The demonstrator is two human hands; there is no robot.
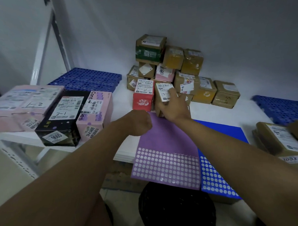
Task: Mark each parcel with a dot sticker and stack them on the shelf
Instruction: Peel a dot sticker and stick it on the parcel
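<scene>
Parcels already stacked [166, 63] sit far on the shelf [123, 100]; your right hand [174, 108] holds a small brown parcel [163, 93] beside them, left hand [140, 122] curled empty over the purple sticker sheet [164, 155]. Near-right parcels [282, 140] remain.

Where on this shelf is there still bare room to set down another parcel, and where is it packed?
Bare white shelf shows between the pink box and the red box, and to the right between the brown parcel stack and the right blue mat. The left blue mat is also bare. The back centre is crowded, where the right hand holds a parcel.
</scene>
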